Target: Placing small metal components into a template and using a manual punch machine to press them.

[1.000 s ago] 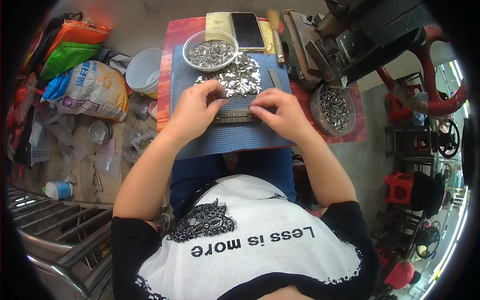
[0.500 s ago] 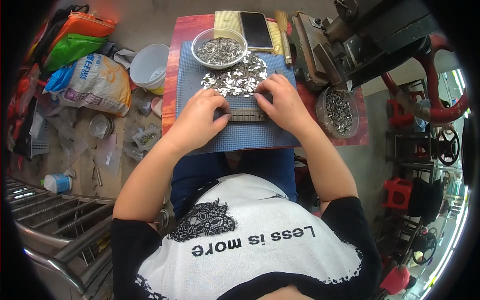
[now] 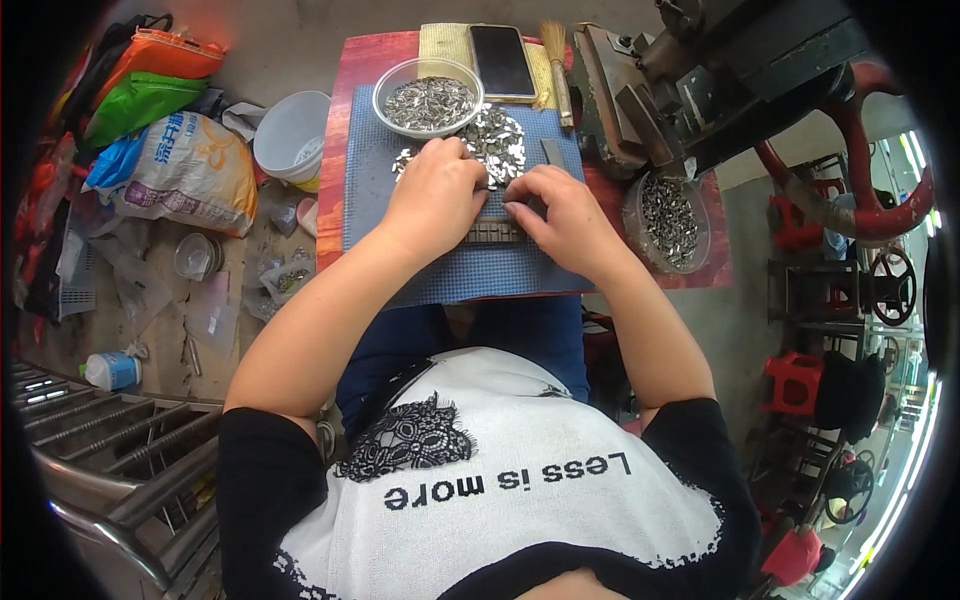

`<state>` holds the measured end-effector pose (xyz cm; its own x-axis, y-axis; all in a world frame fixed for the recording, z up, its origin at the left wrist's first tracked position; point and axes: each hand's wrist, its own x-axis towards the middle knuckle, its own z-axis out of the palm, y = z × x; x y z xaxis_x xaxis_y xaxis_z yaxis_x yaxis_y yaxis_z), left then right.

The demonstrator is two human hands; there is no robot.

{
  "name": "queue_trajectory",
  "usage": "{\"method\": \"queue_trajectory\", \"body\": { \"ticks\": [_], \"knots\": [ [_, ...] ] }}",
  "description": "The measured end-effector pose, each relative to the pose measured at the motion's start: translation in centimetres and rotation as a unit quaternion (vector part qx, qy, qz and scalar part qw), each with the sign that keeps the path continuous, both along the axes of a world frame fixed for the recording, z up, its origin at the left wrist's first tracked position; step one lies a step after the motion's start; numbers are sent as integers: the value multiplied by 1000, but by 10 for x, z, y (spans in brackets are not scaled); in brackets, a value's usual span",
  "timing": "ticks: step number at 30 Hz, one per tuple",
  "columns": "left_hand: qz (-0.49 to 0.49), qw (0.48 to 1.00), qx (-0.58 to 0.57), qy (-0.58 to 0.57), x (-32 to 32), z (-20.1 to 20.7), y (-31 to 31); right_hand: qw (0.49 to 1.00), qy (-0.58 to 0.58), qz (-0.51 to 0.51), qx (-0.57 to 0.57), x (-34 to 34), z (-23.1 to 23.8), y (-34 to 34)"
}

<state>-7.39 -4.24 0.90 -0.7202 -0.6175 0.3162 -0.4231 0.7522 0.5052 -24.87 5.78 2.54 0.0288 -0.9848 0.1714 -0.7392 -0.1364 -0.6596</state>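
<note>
A slotted metal bar [image 3: 492,232] lies crosswise on the blue ribbed mat [image 3: 430,285]. My left hand [image 3: 432,200] reaches over the bar's left part, fingers curled and pressed together at the near edge of a pile of small shiny metal pieces [image 3: 505,150]. Just right of it, my right hand [image 3: 565,215] is closed in a pinch above the bar's right end. Whatever either set of fingertips holds is too small or hidden to make out. Behind the pile stands a clear round bowl [image 3: 430,100] filled with similar pieces, partly above my left hand.
A phone [image 3: 503,62] on a yellow cloth and a straw brush [image 3: 556,75] lie at the back. A grey block [image 3: 552,152] sits by the mat's right side. Further right are a second tub of pieces [image 3: 668,225] and a heavy machine [image 3: 650,110]. A white bucket [image 3: 295,135] stands left.
My left hand has left the bar's left end and moved right and farther out, covering part of the pile. My right hand stays near the bar's right end, its fingertips closer together.
</note>
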Motion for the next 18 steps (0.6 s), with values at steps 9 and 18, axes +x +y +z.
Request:
{"method": "queue_trajectory", "body": {
  "ticks": [9, 18],
  "knots": [
    [9, 994, 86, 70, 18, 11, 2, 995, 56, 75, -29, 14, 2, 9],
    [7, 951, 301, 70, 41, 14, 13, 987, 139, -21, -83, 4, -11, -23]
  ]
}}
